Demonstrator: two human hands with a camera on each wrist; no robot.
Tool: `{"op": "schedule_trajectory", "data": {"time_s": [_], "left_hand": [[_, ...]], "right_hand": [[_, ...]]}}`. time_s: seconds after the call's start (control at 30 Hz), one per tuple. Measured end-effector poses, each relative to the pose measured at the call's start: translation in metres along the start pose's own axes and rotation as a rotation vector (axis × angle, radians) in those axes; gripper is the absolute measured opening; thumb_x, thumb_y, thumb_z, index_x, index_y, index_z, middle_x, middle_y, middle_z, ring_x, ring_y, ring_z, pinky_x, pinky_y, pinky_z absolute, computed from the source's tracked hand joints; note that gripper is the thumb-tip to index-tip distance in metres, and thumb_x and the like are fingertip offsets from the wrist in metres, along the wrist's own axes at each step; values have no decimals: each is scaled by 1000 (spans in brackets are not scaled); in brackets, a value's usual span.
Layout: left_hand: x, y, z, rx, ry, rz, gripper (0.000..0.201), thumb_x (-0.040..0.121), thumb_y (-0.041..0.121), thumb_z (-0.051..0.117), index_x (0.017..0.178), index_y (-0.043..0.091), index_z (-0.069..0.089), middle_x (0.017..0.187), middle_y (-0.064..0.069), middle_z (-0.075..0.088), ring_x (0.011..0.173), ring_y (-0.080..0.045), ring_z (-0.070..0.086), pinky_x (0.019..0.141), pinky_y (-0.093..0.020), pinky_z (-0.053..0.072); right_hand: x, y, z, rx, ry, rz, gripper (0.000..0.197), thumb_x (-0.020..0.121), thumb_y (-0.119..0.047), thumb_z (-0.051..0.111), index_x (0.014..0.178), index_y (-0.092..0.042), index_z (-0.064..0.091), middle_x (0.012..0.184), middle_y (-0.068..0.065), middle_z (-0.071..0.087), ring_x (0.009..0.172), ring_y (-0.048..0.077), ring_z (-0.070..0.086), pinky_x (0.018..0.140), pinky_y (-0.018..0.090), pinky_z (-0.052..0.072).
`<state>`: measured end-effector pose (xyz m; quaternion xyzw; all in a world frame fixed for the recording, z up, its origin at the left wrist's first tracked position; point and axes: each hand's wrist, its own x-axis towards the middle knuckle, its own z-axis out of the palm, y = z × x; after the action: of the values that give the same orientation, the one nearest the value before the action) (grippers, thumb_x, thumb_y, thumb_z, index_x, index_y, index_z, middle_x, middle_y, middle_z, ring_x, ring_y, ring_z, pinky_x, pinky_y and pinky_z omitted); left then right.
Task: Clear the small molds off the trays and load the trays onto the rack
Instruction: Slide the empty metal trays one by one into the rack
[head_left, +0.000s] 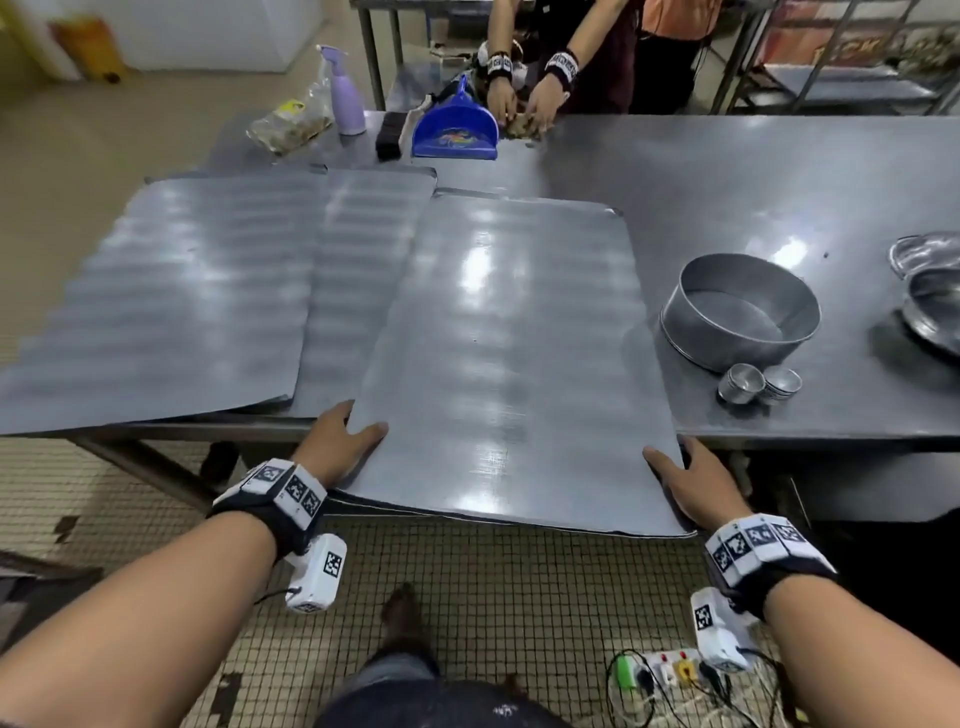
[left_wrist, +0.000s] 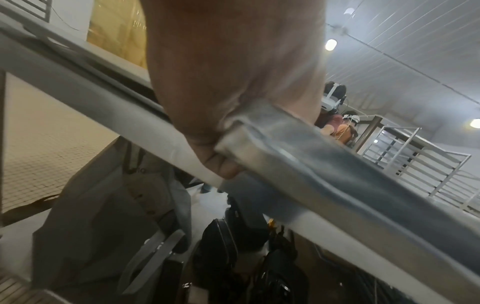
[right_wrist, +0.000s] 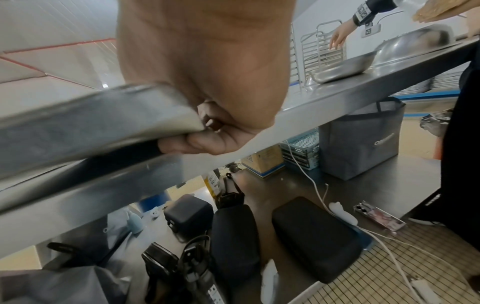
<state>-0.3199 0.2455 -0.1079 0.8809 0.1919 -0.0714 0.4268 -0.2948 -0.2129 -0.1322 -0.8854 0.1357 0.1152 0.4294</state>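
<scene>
A large flat metal tray (head_left: 498, 338) lies bare on the steel table, its near edge overhanging the table front. My left hand (head_left: 345, 436) grips its near left corner, thumb on top and fingers under the rim (left_wrist: 259, 142). My right hand (head_left: 691, 478) grips the near right corner (right_wrist: 109, 115) the same way. Two more trays (head_left: 182, 291) lie overlapped to the left. Two small fluted molds (head_left: 758, 384) stand on the table right of the held tray.
A round cake tin (head_left: 737, 312) sits behind the molds, metal bowls (head_left: 930, 291) at the far right. A blue dustpan (head_left: 457, 124), spray bottle (head_left: 345, 93) and bag stand at the back, where another person's hands work. A tray rack (left_wrist: 415, 164) stands beyond the table. Bags lie under it.
</scene>
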Motion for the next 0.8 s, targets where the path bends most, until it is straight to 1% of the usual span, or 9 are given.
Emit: {"op": "schedule_trajectory", "data": {"time_s": [0.07,0.13,0.2,0.3,0.37,0.47,0.57,0.67,0.8], "left_hand": [[-11,-9,7,-45,-17,-25,66,89,28,75,145,7,46,129,5,55,121,-17,55,101,-28,40],[-20,-21,12,-85,-36,-72,73,84,33,80,145,12,46,135,4,58,123,-19,57,106,-34,44],[-29,-31,20,-116,-44,-118,72,81,39,81,140,13,49,128,0,64,113,-19,63,96,-36,50],[-40,-36,31,-138,-10,-157,59,87,41,75,130,9,50,111,2,65,92,-11,63,69,-25,47],[-42,-36,38,-129,2,-166,48,93,42,68,126,11,52,102,7,63,89,-9,62,64,-20,41],[-42,-34,44,-135,20,-174,39,98,42,60,122,13,53,97,11,60,86,-5,58,62,-18,38],[-33,-32,47,-137,35,-174,39,101,42,55,122,10,54,101,5,61,93,-14,61,69,-22,40],[-22,-30,47,-106,54,-156,44,101,45,53,128,10,55,117,-2,62,109,-22,57,90,-31,38],[-14,-27,51,-92,51,-166,50,102,44,51,141,12,48,135,-7,58,127,-27,53,97,-29,34]], "right_hand": [[-4,13,-3,20,-13,11,62,79,-60,67,130,-27,57,118,-6,70,104,17,67,97,43,52],[-7,29,-4,61,-26,30,66,70,-65,70,124,-30,58,112,-7,72,98,16,70,92,47,55],[-12,40,-5,107,-42,51,62,68,-61,74,119,-29,57,104,-3,74,89,18,73,87,48,58],[-18,52,-4,97,-105,87,53,75,-49,77,117,-28,53,90,3,76,75,20,75,81,49,59],[-19,54,-4,86,-105,101,48,78,-47,76,115,-28,53,85,5,76,73,20,75,78,45,59],[-14,44,-5,59,-72,93,36,83,-49,70,108,-26,57,87,2,75,78,20,73,75,38,56],[4,33,-4,-7,-23,65,34,90,-49,62,108,-21,59,97,0,69,90,18,65,80,35,46],[26,30,2,-58,26,41,37,93,-47,57,113,-16,59,106,3,65,101,23,59,87,34,40],[38,32,10,-51,41,38,42,94,-48,55,121,-16,57,113,-3,61,108,17,55,94,33,39]]}}
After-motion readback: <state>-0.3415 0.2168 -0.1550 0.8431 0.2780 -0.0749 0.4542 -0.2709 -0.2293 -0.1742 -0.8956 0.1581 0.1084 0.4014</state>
